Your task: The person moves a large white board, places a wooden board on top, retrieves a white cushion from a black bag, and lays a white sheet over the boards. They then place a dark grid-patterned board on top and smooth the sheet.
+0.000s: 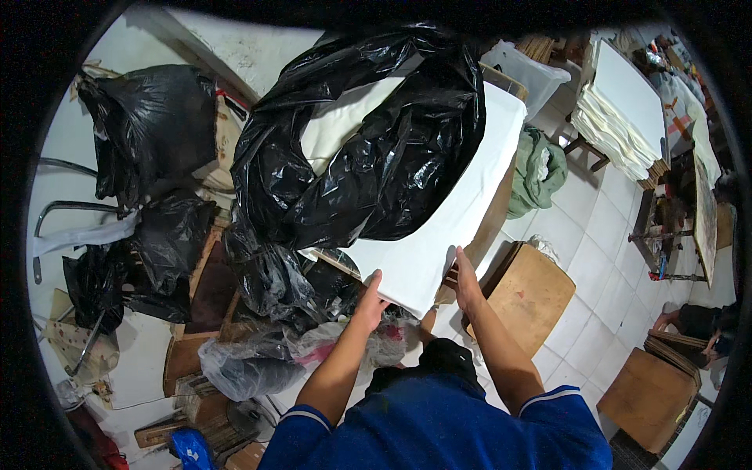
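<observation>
In front of me a long flat board covered with white cloth [407,270] stretches away, its near end between my hands. My left hand [371,304] grips its near left corner, thumb on top and the other fingers mostly hidden below. On the near right edge my right hand [468,286] is closed, fingers partly hidden by the side of the board. A large black plastic bag [423,168] lies heaped over the far part of it. Through the bag's opening a cream-white cloth [345,121] shows.
To the left, black bags [160,117] hang or rest near bent metal tubes. Clear plastic wrap [258,366] lies beside wooden pieces. A brown wooden stool [533,294] stands right, with green cloth [536,172] beyond. Stacked white cloth [615,129] lies far right. Another person's hand [711,345] shows at right.
</observation>
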{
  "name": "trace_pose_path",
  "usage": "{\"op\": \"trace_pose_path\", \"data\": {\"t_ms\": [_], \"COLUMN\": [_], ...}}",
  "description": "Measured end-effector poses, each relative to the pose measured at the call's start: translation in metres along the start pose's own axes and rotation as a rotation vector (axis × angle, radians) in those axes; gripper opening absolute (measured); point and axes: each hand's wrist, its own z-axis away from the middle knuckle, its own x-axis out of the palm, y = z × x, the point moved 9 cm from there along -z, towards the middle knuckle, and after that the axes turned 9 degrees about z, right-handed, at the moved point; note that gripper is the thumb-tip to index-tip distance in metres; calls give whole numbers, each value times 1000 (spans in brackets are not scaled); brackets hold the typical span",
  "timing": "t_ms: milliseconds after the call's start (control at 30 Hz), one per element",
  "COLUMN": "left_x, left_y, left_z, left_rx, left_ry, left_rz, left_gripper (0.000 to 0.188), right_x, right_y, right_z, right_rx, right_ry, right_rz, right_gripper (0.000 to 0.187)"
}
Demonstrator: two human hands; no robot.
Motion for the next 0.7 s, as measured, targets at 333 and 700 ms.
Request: {"op": "trace_pose_path", "data": {"t_ms": [333, 700], "left_x": [12, 74], "left_y": [9, 58], "left_z": [2, 57], "left_rx": [78, 174], "left_ry": [68, -189], "left_rz": [-3, 500], "left_gripper": [63, 55], "right_x": [14, 32], "right_y": [-45, -80], "right_z": [6, 45], "right_rx": [62, -26], "right_ry": [39, -124], "right_rz": [21, 144], "right_gripper": [66, 68]}}
